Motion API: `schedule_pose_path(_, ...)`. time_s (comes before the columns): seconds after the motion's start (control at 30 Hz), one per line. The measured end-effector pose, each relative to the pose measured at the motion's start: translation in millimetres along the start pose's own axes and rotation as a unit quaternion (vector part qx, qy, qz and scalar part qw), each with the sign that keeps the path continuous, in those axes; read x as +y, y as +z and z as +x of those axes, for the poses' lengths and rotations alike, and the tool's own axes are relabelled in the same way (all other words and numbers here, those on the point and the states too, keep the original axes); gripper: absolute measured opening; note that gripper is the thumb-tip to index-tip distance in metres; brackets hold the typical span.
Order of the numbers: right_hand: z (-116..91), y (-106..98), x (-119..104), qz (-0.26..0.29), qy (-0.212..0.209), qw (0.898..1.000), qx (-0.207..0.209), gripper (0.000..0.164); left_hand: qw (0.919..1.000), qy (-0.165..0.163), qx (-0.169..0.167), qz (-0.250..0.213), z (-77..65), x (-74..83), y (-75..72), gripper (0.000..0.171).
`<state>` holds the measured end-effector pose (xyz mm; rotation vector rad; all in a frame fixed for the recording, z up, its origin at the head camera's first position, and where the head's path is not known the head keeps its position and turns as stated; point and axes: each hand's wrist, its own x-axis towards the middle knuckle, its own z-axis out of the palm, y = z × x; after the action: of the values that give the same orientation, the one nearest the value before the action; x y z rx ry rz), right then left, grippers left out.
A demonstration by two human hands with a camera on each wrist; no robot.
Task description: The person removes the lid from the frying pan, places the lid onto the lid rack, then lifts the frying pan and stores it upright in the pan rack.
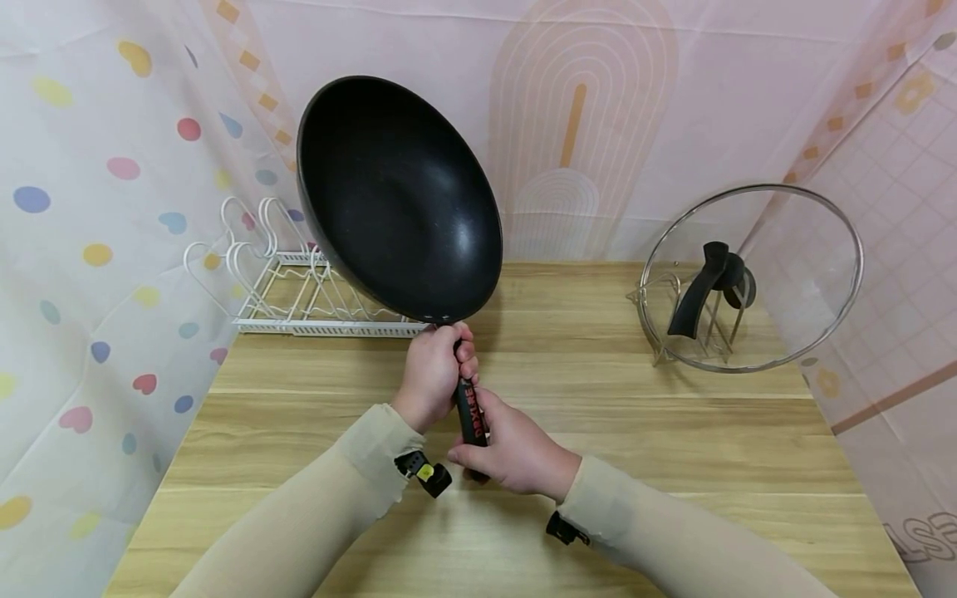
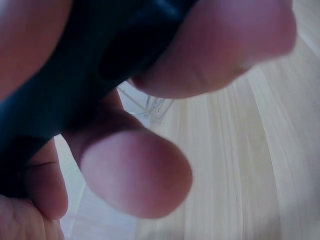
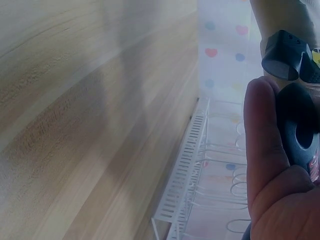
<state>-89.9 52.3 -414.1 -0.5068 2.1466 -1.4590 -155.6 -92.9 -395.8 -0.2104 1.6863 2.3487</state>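
Note:
A black wok (image 1: 396, 199) is held up off the table, its inside facing me and its rim tilted. Close below the bowl, my left hand (image 1: 435, 370) grips the black handle (image 1: 469, 411), which carries red lettering. Around the lower end of that handle, my right hand (image 1: 519, 444) holds on with thumb and fingers on either side. The left wrist view shows blurred fingertips (image 2: 137, 172) around the dark handle. In the right wrist view, the right thumb (image 3: 265, 135) lies along the handle's end (image 3: 295, 125), beside its hanging hole.
Behind the wok on the left stands a white wire dish rack (image 1: 329, 328), partly hidden. A glass lid (image 1: 792, 291) with a black handle leans upright in a small metal stand (image 1: 721, 336) at the right. Patterned curtains (image 1: 112, 249) border the wooden table (image 1: 673, 448).

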Motion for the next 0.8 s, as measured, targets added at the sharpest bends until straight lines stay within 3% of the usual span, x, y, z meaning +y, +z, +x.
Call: schedule_pose_path(0.8,2.5,1.5,-2.5,-0.047,-0.024,0.998,0.021,0.054,0.9982,0.049,0.033,0.012,-1.8,5.5,-1.2,0.021)
